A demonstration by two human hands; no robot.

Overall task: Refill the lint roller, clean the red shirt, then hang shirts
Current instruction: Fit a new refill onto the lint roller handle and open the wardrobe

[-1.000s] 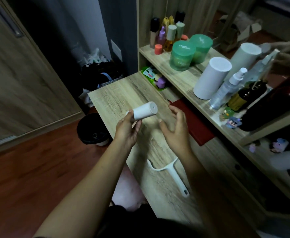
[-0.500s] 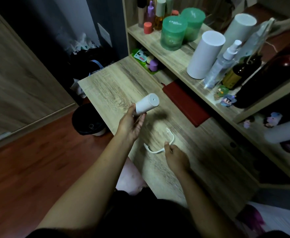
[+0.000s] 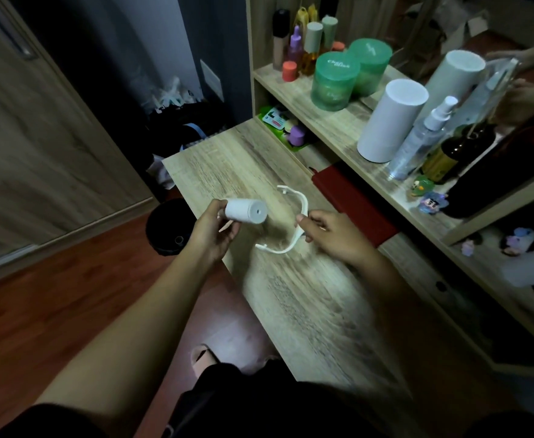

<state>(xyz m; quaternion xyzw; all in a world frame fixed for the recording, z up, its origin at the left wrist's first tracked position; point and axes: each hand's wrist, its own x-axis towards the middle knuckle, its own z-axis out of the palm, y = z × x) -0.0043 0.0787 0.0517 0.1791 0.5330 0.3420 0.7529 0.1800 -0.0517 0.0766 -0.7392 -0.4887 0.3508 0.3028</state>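
- The left hand holds the white refill roll over the left edge of the wooden desktop. Its thumb and fingers are curled round the roll's near end. The roll's flat end, with a small hole, points toward the right hand.
- The right hand grips the white lint roller frame by its handle, thumb on top and the other fingers curled beneath. The frame's open fork curves out toward the roll.
- Roll and frame are near each other but apart, with only air and bare desktop between them.
- The desktop's left edge runs diagonally from the far corner down toward the person. Past it lies open red-brown floor, bounded on the far left by a wooden wardrobe door.
- A black bin stands on the floor just beside that edge, below the left hand.
- A heap of dark bags fills the corner beyond the desk's far end.
- To the right, a shelf overhangs the back of the desk and closes off that side. It carries green jars, a white cylinder, a spray bottle and a dark bottle, crowded close together.
- A dark red flat item lies under the shelf, just beyond the right hand. I cannot tell whether it is cloth.
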